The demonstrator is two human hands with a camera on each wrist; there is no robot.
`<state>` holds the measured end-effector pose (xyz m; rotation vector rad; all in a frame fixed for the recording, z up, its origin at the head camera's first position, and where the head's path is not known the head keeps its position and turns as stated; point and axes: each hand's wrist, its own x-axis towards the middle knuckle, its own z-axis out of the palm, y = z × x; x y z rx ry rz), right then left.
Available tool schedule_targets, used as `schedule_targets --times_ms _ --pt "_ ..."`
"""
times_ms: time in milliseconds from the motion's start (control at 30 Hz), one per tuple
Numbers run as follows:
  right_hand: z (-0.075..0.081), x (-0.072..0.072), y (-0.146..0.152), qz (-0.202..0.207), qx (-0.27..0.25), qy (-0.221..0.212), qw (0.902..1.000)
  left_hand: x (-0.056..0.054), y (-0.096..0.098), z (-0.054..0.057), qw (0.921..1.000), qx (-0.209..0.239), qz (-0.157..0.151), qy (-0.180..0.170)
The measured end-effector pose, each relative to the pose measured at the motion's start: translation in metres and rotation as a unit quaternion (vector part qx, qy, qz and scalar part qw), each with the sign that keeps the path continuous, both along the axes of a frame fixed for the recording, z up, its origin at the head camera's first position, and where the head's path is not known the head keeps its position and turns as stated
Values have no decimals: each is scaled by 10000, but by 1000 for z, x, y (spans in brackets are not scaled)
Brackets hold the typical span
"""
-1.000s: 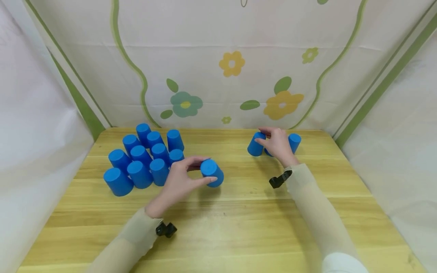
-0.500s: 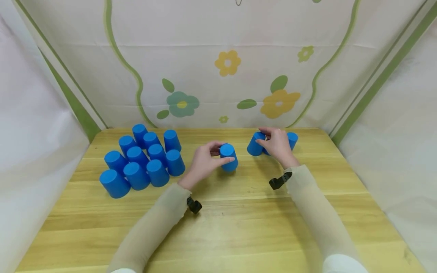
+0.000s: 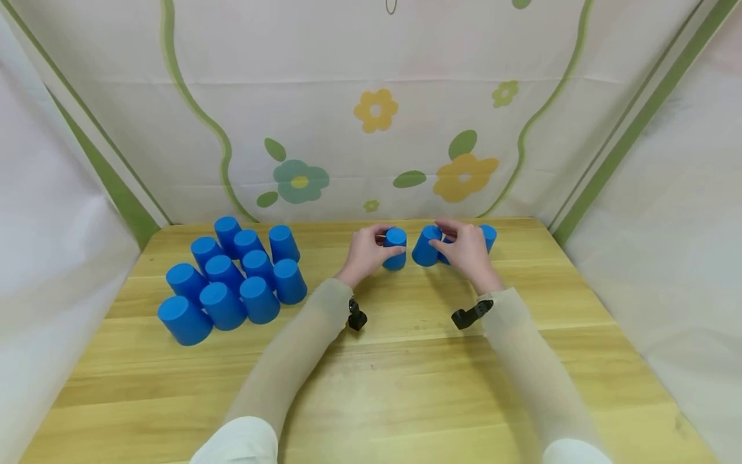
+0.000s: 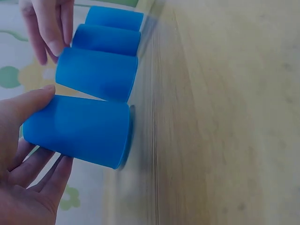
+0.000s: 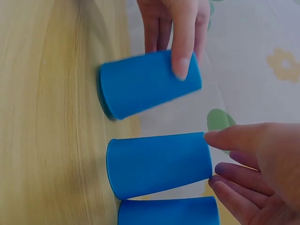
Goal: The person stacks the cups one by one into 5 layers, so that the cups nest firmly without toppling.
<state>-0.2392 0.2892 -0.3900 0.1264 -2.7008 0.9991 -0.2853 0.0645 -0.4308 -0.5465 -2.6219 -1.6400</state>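
Note:
My left hand [image 3: 365, 254] grips an upside-down blue cup [image 3: 395, 251] between thumb and fingers, at the back middle of the table. In the left wrist view this held cup [image 4: 77, 131] has its rim very near the wood; whether it touches I cannot tell. Just to the right, my right hand [image 3: 466, 251] pinches the narrow top of another upturned cup [image 3: 426, 248], which stands on the table. The right wrist view has thumb and fingertips at that cup's top edge [image 5: 161, 164]. Behind the right hand are two more cups, a partly hidden one [image 3: 445, 250] and an end one [image 3: 489, 236].
A cluster of several upturned blue cups [image 3: 223, 306] stands on the left side of the wooden table [image 3: 382, 399]. A white flowered curtain [image 3: 324, 116] hangs behind the back edge, with white cloth on both sides.
My left hand has carried its cup rightward and back, from beside the cluster to near the cup at my right hand. The right hand has stayed at its cup. The view has turned slightly right.

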Motion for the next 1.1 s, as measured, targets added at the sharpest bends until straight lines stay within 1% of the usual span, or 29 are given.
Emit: schedule_targets --times_ms 133,233,333,500,700,833,900,1000,1100 --pt "0 4 1 23 -79 87 9999 -5 8 -2 9999 58 16 -103" --pt "-1 5 0 52 -92 30 9999 -7 11 -2 9998 50 -9 -168" --pt "-3 5 0 76 -76 -46 9999 -10 14 -2 9998 60 -41 -177" --pt "-4 5 0 32 -27 -30 10000 -16 19 -3 9998 102 -29 -167" --pt "-5 7 0 -4 -21 -61 10000 -15 24 -2 9993 216 -26 -290" --pt "-5 7 1 -51 -14 -17 10000 -14 21 -2 9992 240 -40 -306" --pt "-5 7 1 -87 -43 -4 10000 -13 19 0 9993 238 -73 -289" --pt "-4 9 2 -140 -166 -40 9998 -10 13 5 9989 384 -144 -243" --pt "-1 10 1 -166 -342 -33 9993 -6 5 15 9977 635 -176 -130"
